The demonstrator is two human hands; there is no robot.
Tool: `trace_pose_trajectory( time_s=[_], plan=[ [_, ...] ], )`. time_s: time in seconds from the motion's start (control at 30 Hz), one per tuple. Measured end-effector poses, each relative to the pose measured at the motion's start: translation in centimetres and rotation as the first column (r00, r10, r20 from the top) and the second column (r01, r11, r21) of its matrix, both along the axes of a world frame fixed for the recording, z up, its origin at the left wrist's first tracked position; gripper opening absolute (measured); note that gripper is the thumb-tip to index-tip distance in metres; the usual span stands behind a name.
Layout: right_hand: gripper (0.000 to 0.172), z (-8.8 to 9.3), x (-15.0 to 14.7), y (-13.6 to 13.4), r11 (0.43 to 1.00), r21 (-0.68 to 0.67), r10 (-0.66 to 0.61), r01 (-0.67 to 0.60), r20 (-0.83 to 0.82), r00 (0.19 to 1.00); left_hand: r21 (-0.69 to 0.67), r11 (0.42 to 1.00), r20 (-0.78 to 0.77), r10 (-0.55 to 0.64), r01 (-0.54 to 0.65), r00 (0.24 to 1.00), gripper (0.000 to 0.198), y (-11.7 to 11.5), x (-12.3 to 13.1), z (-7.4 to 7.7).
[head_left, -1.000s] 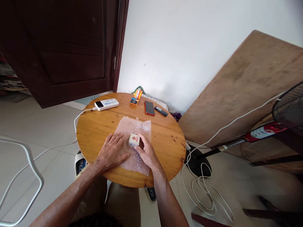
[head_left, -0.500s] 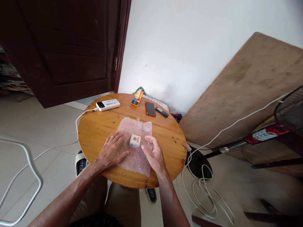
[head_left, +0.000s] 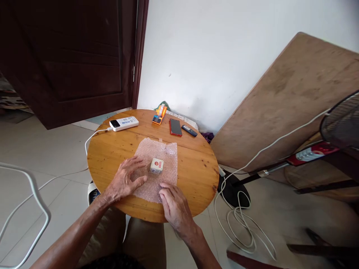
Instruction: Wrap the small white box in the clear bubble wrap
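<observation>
A sheet of bubble wrap [head_left: 153,190] lies spread on the round wooden table [head_left: 193,164]. On its middle stands a small cream box [head_left: 156,166] with red print on top. My left hand [head_left: 126,177] is over the wrap's left edge, left of the box, with fingers and thumb spread and nothing in them. At the near right corner, my right hand [head_left: 175,205] has its fingers curled together on the wrap. That corner is hidden under the hand.
Toward the back are a white power bank [head_left: 124,123] with a cable, an orange tape dispenser [head_left: 159,114], a red-edged phone [head_left: 175,127] and a small dark device [head_left: 189,130]. A fan [head_left: 314,153] and loose white cable [head_left: 238,224] are at right.
My right hand has moved from beside the box toward me, to the wrap's near right corner, and its fingers have curled. My left hand has lifted slightly. The box stays on the wrap.
</observation>
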State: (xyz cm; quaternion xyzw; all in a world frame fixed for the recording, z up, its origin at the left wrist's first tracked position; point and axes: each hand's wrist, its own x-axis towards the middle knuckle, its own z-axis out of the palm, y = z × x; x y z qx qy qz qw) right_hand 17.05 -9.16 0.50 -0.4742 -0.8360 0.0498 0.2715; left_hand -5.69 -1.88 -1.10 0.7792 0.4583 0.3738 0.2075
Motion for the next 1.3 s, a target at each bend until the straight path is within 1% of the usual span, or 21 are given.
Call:
trace_pose_trajectory(
  time_s=[0.1,0.17,0.2,0.27,0.33,0.43,0.5,0.53,0.6,0.73,0.8,0.83,0.87,0.9,0.93,0.97,1.03,1.1,1.13,1.2,1.3],
  plan=[
    [0.021,0.9,0.1,0.4,0.999,-0.038,-0.033,0.031,-0.058,0.998,-0.067,0.990,-0.111,-0.135,0.128,0.985,0.055,-0.9,-0.6,1.3],
    [0.017,1.5,0.3,0.3,0.998,-0.069,-0.013,0.008,-0.071,0.997,-0.066,0.981,-0.196,-0.190,0.180,0.962,0.063,-1.6,-0.8,2.0],
    [0.013,1.7,0.4,0.2,0.997,-0.078,0.008,-0.012,-0.051,0.999,-0.056,0.980,-0.235,-0.201,0.193,0.951,0.063,-2.1,-0.7,2.2],
    [0.006,1.8,0.5,-0.2,0.997,-0.068,0.043,-0.040,0.033,0.999,-0.044,0.976,-0.295,-0.217,0.214,0.931,0.056,-2.9,-0.5,2.3],
    [0.007,1.4,0.5,-0.6,0.999,-0.014,0.038,-0.036,0.131,0.991,-0.026,0.975,-0.330,-0.216,0.220,0.919,0.052,-3.5,-0.2,2.2],
    [0.018,0.5,0.3,-0.9,0.996,0.088,-0.004,-0.016,0.213,0.977,0.022,0.980,-0.339,-0.179,0.198,0.923,0.052,-4.0,0.1,1.6],
    [0.021,0.2,0.1,-0.8,0.994,0.107,-0.018,-0.004,0.203,0.979,0.051,0.983,-0.334,-0.152,0.179,0.930,0.054,-4.1,0.2,1.3],
    [0.021,0.3,0.1,-0.7,0.996,0.092,-0.021,0.004,0.177,0.984,0.063,0.983,-0.332,-0.142,0.172,0.933,0.055,-4.0,0.3,1.1],
    [0.021,1.0,0.0,-0.4,0.999,0.037,-0.030,0.026,0.103,0.994,0.099,0.983,-0.331,-0.113,0.153,0.937,0.051,-3.8,0.6,1.0],
    [0.020,3.4,0.4,0.5,0.998,-0.024,-0.058,0.057,-0.058,0.997,0.236,0.970,-0.283,0.007,0.063,0.959,0.020,-2.8,1.2,1.3],
    [0.012,4.2,0.8,0.9,0.996,-0.061,-0.077,0.068,-0.150,0.986,0.289,0.957,-0.217,0.071,-0.005,0.974,0.017,-2.1,1.6,1.4],
    [0.019,4.4,0.9,1.1,0.993,-0.093,-0.094,0.077,-0.189,0.977,0.300,0.953,-0.180,0.095,-0.037,0.979,0.017,-1.7,1.9,1.5],
    [0.033,4.4,1.1,1.4,0.988,-0.127,-0.118,0.091,-0.217,0.969,0.298,0.952,-0.147,0.111,-0.064,0.983,0.016,-1.3,2.1,1.6],
    [0.047,4.4,1.2,1.7,0.981,-0.158,-0.151,0.116,-0.235,0.960,0.289,0.953,-0.115,0.122,-0.084,0.986,0.014,-0.9,2.3,1.7],
    [0.055,4.2,1.3,2.1,0.972,-0.183,-0.192,0.149,-0.248,0.950,0.271,0.957,-0.088,0.127,-0.099,0.988,0.012,-0.4,2.6,1.7],
    [0.054,4.0,1.4,2.6,0.963,-0.202,-0.231,0.181,-0.263,0.937,0.248,0.962,-0.062,0.130,-0.111,0.990,0.010,0.0,2.8,1.8],
    [0.036,3.6,1.4,3.8,0.947,-0.244,-0.281,0.208,-0.317,0.906,0.189,0.973,-0.016,0.138,-0.132,0.990,0.009,0.8,3.2,1.9],
    [0.019,3.3,1.4,5.3,0.938,-0.297,-0.290,0.178,-0.394,0.872,0.122,0.982,0.011,0.143,-0.143,0.990,0.008,1.7,3.5,2.1],
    [0.016,3.1,1.4,6.1,0.936,-0.317,-0.287,0.154,-0.433,0.855,0.090,0.985,0.015,0.146,-0.147,0.989,0.006,2.1,3.7,2.2],
    [0.016,2.8,1.4,7.4,0.931,-0.344,-0.287,0.120,-0.492,0.822,0.022,0.988,0.018,0.156,-0.156,0.988,0.005,2.8,4.1,2.4],
    [0.018,2.1,1.4,8.5,0.918,-0.379,-0.320,0.112,-0.546,0.775,-0.130,0.980,0.057,0.159,-0.151,0.986,0.009,3.6,4.7,2.6]
  ],
)
